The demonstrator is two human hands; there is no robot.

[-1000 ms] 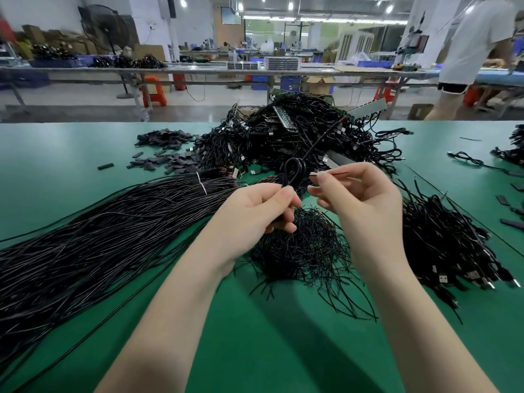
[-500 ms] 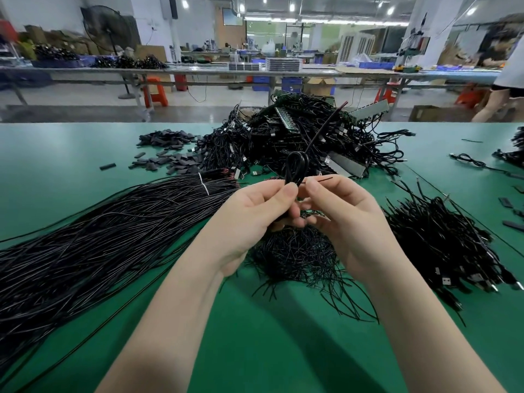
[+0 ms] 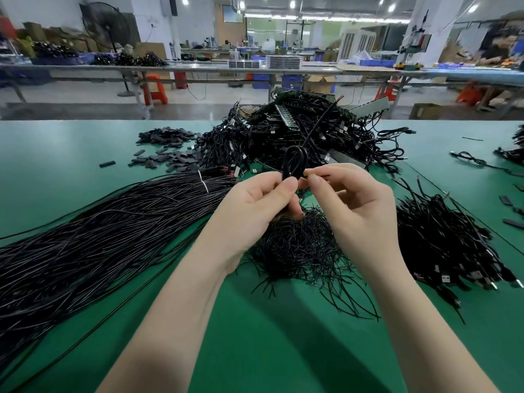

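Note:
My left hand (image 3: 255, 202) grips a coiled black cable (image 3: 295, 163) whose loop sticks up above the thumb, with one loose end rising toward the back. Close beside it, my right hand (image 3: 357, 205) pinches a thin black twist tie (image 3: 323, 175) between thumb and forefinger, right at the coil. Both hands hover above a heap of loose black twist ties (image 3: 300, 248) on the green table (image 3: 56, 165).
A long bundle of straight black cables (image 3: 93, 236) lies at the left. A big tangle of cables and circuit boards (image 3: 306, 131) sits behind the hands. Tied cables with USB plugs (image 3: 442, 245) pile up at the right. Small black sleeves (image 3: 167, 148) are scattered at back left.
My right hand came in from the right to meet the left hand at the coil, bringing the tie against it. A person at the far right walked out of view.

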